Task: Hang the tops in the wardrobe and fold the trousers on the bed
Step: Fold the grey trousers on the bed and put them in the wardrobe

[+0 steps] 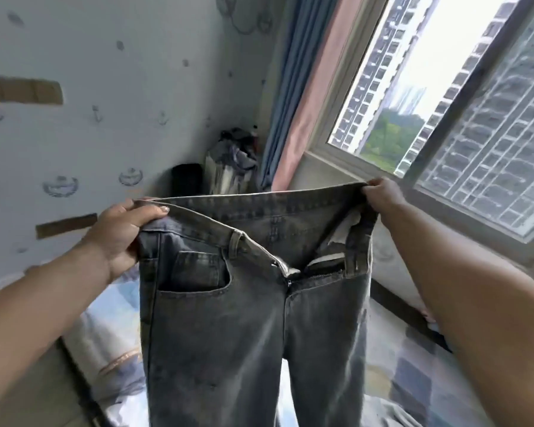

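Observation:
A pair of grey washed jeans (228, 328) hangs in front of me, held up by the waistband with the fly open and the front facing me. My left hand (121, 232) grips the left end of the waistband, thumb on top. At the right end my right hand (383, 195) pinches the waistband. The legs drop down out of the frame over the bed (111, 343), which has a pale patterned cover. No tops and no wardrobe are in view.
A wall with printed wallpaper (105, 103) is on the left. In the far corner stand a heap of clothes on a stand (232, 161) and a black box (187, 180). Blue and pink curtains (293, 112) hang beside a large window (444, 103) on the right.

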Motion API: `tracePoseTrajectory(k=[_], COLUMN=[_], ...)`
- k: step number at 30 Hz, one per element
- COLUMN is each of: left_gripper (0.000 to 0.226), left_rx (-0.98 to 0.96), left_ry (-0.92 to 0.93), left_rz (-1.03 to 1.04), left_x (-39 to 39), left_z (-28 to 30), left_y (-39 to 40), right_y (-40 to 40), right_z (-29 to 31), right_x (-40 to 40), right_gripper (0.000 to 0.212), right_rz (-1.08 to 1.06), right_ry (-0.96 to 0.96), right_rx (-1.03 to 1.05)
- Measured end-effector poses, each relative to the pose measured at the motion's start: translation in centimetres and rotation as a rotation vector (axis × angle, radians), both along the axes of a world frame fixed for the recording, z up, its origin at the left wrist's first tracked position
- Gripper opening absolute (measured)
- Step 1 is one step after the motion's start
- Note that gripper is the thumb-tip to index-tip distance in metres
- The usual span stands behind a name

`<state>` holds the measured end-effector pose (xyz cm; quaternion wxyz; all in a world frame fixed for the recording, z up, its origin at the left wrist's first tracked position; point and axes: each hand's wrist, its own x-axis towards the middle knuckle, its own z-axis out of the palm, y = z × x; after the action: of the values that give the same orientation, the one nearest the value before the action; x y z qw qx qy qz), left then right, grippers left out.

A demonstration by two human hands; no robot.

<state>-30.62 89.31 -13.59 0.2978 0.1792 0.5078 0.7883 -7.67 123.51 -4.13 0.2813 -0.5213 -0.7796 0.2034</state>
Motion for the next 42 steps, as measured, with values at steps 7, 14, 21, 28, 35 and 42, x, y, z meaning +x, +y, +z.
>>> tracePoseTrajectory(k=[7,14,21,28,35,42], left_gripper=[0.019,0.020,0.020,0.044,0.018,0.056], left_rx=[-0.258,-0.498,-0.764,-1.230,-1.255,-1.297], left_ry=[-0.119,-0.257,-0.282,0.034,0.959,0.946], left_rz=[0.247,0.284,0.292,0.201,-0.276,-0.575], left_x=[-13.0,-32.9,-52.0,-61.3,-61.4,-58.1], left_z=[-12.6,-23.4,-34.5,-47.4,-54.4,-60.4], left_y=[-1.7,1.7,5.2,5.3,12.5,19.7], right_y=[-0.1,2.0,5.0,2.5,-2.0,-5.5], right_z=[-15.8,-25.9,-36.0,-52.5,-66.4,-71.3], right_x=[-16.3,-36.5,-58.1,-67.1,-63.4,-65.5], right_gripper=[0.026,0.030,0.038,0.048,0.073,0.056], right_rz=[0.079,0.039,0.030,0.174,0.092,0.064], right_ry=[-0.117,-0.273,-0.312,-0.234,-0.364,-0.009], right_rx=[-0.198,-0.348,-0.466,-0.645,-0.835,-0.837])
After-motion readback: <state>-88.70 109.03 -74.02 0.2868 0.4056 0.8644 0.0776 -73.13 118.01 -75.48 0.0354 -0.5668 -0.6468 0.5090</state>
